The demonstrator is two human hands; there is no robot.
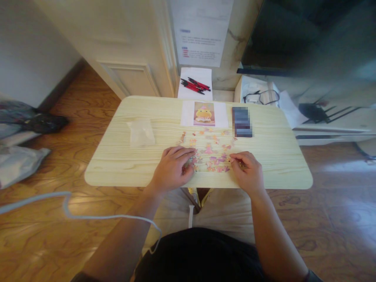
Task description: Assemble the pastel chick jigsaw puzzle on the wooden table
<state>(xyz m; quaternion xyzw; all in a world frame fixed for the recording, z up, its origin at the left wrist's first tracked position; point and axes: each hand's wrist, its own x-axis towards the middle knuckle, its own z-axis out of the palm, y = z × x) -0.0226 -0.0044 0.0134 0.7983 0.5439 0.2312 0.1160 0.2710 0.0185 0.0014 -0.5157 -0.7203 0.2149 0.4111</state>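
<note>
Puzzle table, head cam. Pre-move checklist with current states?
1. Both hands at the work: ok. The left hand lies palm down on the pieces; the right hand is at their right end.
2. Right hand's pinch holds a piece: cannot tell, its fingertips are closed and hide it.
3. Pieces under the left hand: cannot tell, they are covered.
4. Picture unobstructed: ok, it is at the far edge, beyond the pieces.
5. Visible pieces all on the table: ok, though the nearest lie close to the near edge.
6. Bag clear of the pieces: ok, it lies apart from them, beyond the left hand.
</note>
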